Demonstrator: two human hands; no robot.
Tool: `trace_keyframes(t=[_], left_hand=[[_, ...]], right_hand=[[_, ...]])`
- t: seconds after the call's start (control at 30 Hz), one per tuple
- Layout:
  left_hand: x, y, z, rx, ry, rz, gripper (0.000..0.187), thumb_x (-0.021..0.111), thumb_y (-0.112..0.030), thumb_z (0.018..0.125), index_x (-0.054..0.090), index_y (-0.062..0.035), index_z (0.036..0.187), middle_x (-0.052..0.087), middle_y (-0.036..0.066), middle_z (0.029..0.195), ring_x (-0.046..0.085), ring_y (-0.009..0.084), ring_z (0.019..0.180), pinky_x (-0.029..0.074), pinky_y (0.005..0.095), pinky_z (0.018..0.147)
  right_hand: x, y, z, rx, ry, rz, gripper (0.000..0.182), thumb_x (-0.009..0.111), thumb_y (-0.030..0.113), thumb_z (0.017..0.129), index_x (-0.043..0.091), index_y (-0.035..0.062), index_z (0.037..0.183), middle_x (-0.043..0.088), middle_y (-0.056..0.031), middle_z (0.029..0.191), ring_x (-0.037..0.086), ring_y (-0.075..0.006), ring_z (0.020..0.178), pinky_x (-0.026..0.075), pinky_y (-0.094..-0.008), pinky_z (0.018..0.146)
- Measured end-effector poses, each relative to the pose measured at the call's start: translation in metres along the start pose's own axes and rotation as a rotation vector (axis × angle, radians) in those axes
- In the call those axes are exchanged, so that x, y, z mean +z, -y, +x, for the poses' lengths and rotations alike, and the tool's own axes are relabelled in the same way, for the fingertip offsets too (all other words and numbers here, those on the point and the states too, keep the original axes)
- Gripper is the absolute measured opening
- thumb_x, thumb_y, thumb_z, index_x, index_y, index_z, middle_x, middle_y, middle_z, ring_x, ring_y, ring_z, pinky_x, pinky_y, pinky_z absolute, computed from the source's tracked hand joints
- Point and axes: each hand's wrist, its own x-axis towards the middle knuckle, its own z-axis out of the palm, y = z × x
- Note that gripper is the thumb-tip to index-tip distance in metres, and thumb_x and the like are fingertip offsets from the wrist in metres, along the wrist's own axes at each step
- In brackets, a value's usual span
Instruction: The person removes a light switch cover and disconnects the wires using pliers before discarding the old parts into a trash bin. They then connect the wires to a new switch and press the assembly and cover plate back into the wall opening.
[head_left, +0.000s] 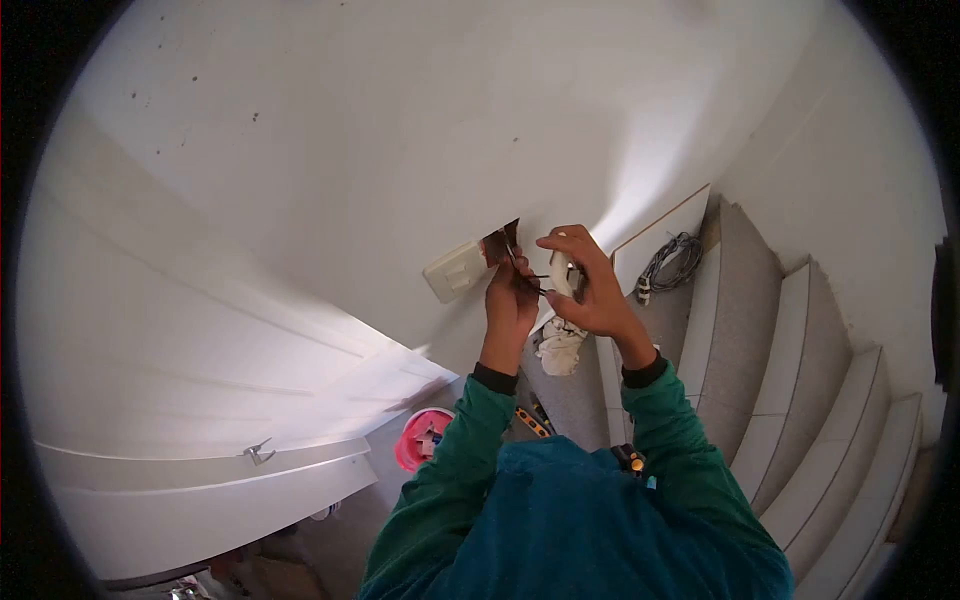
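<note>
Beside a white switch plate [457,271] on the wall is an open wall box [500,243] with dark wires coming out of it. My left hand [511,300] is just below that box, its fingers pinched around the dark wires. To its right, my right hand [592,285] grips a white fitting [563,272] between thumb and fingers. Dark wires run between the box and the white fitting. The back of the fitting is partly hidden by my fingers.
Stairs [740,310] rise on the right, with a coiled grey cable [675,262] on one step. A white crumpled cloth [562,347] lies below my hands. Lower left are a pink bucket [408,441], an orange level [532,422] and a white door [200,510] with a handle.
</note>
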Motion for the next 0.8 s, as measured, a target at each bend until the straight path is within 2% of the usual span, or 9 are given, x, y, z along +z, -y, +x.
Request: trace_keyframes(t=[0.07, 0.13, 0.23, 0.33, 0.47, 0.53, 0.7, 0.77, 0.8], left_hand=[[-0.015, 0.003, 0.007, -0.014, 0.035, -0.014, 0.018, 0.051, -0.022, 0.098, 0.054, -0.0073, 0.108, 0.06, 0.003, 0.088, 0.059, 0.0143, 0.078, 0.049, 0.0293, 0.077], [-0.004, 0.002, 0.004, -0.031, 0.075, -0.026, 0.017, 0.051, -0.02, 0.098, 0.054, -0.0083, 0.109, 0.061, 0.004, 0.092, 0.059, 0.0144, 0.08, 0.049, 0.0289, 0.078], [0.01, 0.004, -0.018, 0.093, -0.2, 0.145, 0.017, 0.056, -0.018, 0.095, 0.055, -0.0078, 0.108, 0.062, 0.005, 0.098, 0.061, 0.0143, 0.079, 0.051, 0.027, 0.072], [0.005, 0.003, -0.047, 0.855, -0.13, 1.465, 0.027, 0.068, -0.007, 0.085, 0.059, -0.0024, 0.11, 0.062, 0.008, 0.1, 0.062, 0.0156, 0.069, 0.052, 0.0276, 0.057], [0.011, -0.011, -0.055, 0.867, -0.11, 1.696, 0.032, 0.069, -0.005, 0.08, 0.063, -0.0049, 0.111, 0.059, 0.008, 0.097, 0.062, 0.0162, 0.07, 0.051, 0.0281, 0.059], [0.014, -0.022, -0.037, 1.235, 0.017, 1.928, 0.035, 0.07, -0.003, 0.076, 0.066, -0.0093, 0.11, 0.057, 0.006, 0.093, 0.062, 0.0178, 0.068, 0.051, 0.0292, 0.06], [0.001, -0.025, -0.035, 1.239, 0.01, 1.964, 0.031, 0.07, -0.002, 0.074, 0.069, -0.0112, 0.104, 0.058, 0.005, 0.092, 0.063, 0.0204, 0.068, 0.052, 0.0312, 0.061], [-0.012, -0.024, -0.032, 1.236, 0.021, 1.952, 0.029, 0.07, -0.003, 0.074, 0.069, -0.0111, 0.102, 0.059, 0.005, 0.092, 0.064, 0.0208, 0.069, 0.053, 0.0318, 0.062], [-0.013, -0.023, -0.032, 1.176, 0.042, 1.825, 0.027, 0.071, -0.003, 0.074, 0.069, -0.0105, 0.099, 0.06, 0.006, 0.093, 0.065, 0.0215, 0.071, 0.053, 0.0321, 0.062]], right_hand=[[0.006, -0.009, 0.004, -0.143, -0.061, -0.089, 0.06, 0.068, 0.017, 0.067, 0.052, 0.0038, 0.123, 0.052, -0.0115, 0.116, 0.052, -0.0218, 0.104, 0.041, -0.0318, 0.091], [0.01, -0.012, 0.008, -0.082, -0.111, -0.025, 0.059, 0.068, 0.017, 0.069, 0.05, 0.0035, 0.124, 0.053, -0.0114, 0.116, 0.052, -0.0215, 0.104, 0.041, -0.0318, 0.092], [0.014, -0.021, 0.013, -0.006, -0.211, 0.024, 0.057, 0.069, 0.018, 0.071, 0.05, 0.0035, 0.123, 0.056, -0.0123, 0.112, 0.055, -0.0229, 0.101, 0.043, -0.0328, 0.09], [0.019, -0.025, 0.015, 0.031, -0.308, 0.041, 0.054, 0.07, 0.017, 0.071, 0.052, 0.0035, 0.12, 0.057, -0.0124, 0.109, 0.057, -0.0231, 0.097, 0.046, -0.0335, 0.086], [0.027, -0.026, 0.012, 0.121, -0.418, 0.153, 0.051, 0.071, 0.017, 0.073, 0.052, 0.0029, 0.118, 0.057, -0.0107, 0.108, 0.057, -0.0202, 0.097, 0.046, -0.0322, 0.085], [0.035, -0.021, 0.011, 0.114, -0.404, 0.149, 0.051, 0.07, 0.017, 0.075, 0.051, 0.0025, 0.121, 0.056, -0.0094, 0.112, 0.054, -0.0173, 0.1, 0.045, -0.03, 0.087], [0.024, -0.014, 0.007, 0.013, -0.221, 0.079, 0.049, 0.068, 0.012, 0.08, 0.05, 0.0011, 0.124, 0.056, -0.0097, 0.116, 0.055, -0.0154, 0.102, 0.045, -0.0295, 0.089], [0.0, -0.044, 0.002, 0.339, -0.085, 0.918, 0.04, 0.065, 0.011, 0.085, 0.054, -0.0003, 0.121, 0.059, -0.0108, 0.113, 0.06, -0.0187, 0.098, 0.05, -0.0315, 0.084], [0.0, -0.052, 0.004, 0.25, -0.073, 0.619, 0.029, 0.062, 0.015, 0.088, 0.061, 0.0006, 0.114, 0.063, -0.0096, 0.105, 0.064, -0.0207, 0.09, 0.053, -0.0339, 0.077]])
